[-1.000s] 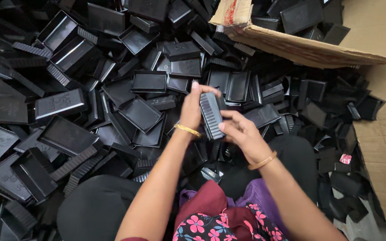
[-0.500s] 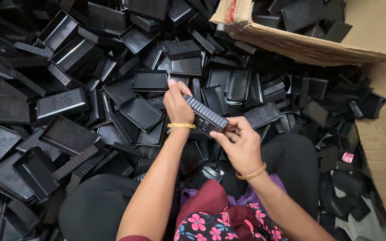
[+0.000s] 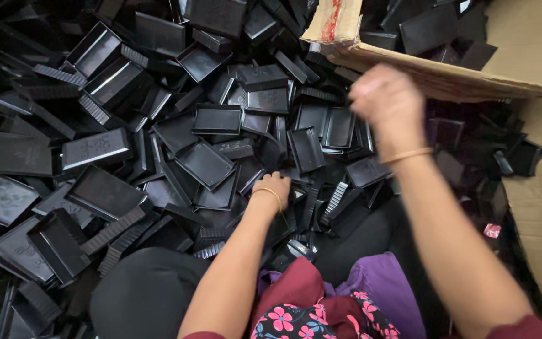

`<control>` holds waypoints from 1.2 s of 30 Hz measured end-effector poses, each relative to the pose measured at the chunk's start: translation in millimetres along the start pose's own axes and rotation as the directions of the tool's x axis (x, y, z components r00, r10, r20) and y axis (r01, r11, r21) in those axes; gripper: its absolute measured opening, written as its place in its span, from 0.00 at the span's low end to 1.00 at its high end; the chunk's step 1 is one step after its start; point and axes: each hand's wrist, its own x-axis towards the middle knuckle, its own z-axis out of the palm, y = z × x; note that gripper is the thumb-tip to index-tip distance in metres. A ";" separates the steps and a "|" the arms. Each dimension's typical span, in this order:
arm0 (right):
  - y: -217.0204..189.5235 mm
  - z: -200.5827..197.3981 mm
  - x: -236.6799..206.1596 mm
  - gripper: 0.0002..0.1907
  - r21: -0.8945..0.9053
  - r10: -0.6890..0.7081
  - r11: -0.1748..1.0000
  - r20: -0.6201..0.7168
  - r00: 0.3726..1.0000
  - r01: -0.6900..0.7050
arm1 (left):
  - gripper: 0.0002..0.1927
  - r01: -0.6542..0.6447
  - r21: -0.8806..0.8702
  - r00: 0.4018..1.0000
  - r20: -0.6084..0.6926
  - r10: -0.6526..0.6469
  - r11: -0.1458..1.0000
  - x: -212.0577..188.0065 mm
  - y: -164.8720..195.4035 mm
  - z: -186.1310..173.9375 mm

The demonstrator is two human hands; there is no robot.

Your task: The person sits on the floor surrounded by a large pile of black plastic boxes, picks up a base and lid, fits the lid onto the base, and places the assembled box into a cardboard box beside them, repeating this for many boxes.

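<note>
A deep heap of black plastic trays (image 3: 205,163) and ribbed lids covers the floor in front of my lap. My left hand (image 3: 272,186), with a thin bangle on the wrist, is pressed down into the heap just ahead of my knees. Its fingers curl among the black pieces and are partly hidden. My right hand (image 3: 385,103) is lifted and blurred with motion, close to the torn edge of a cardboard box (image 3: 446,78). I see only its back, and no tray shows in it. The box holds more black trays (image 3: 431,28).
Flattened cardboard (image 3: 537,188) lies along the right side. My legs in black cloth (image 3: 145,301) and a purple and flowered garment (image 3: 340,301) fill the bottom of the view. A small pink scrap (image 3: 492,230) lies by the cardboard.
Both hands held one ribbed black tray before. Now that tray is out of sight, my right hand has swung up toward the box and my left hand has dropped into the heap.
</note>
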 end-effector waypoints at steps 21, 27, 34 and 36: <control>104.4 -23.8 -66.1 0.13 0.048 0.321 0.947 -0.197 0.926 -0.318 | 0.27 -0.379 -0.909 0.925 -0.375 0.054 0.173 -4.7 5.7 -72.6; 116.4 21.9 -115.6 0.19 -0.129 0.417 0.904 0.052 0.907 -0.408 | 0.26 -0.247 -0.811 0.965 -0.258 -0.055 -0.530 -13.2 26.7 -71.8; 68.6 45.6 -119.9 0.33 -0.148 0.262 0.954 0.000 0.965 -0.259 | 0.28 -0.306 -0.799 0.952 -0.270 -0.145 -0.519 -14.2 28.8 -78.3; 57.5 51.5 -122.6 0.36 -0.243 0.238 0.943 0.018 0.971 -0.226 | 0.28 -0.336 -0.814 0.942 -0.295 -0.161 -0.474 -14.6 32.8 -79.3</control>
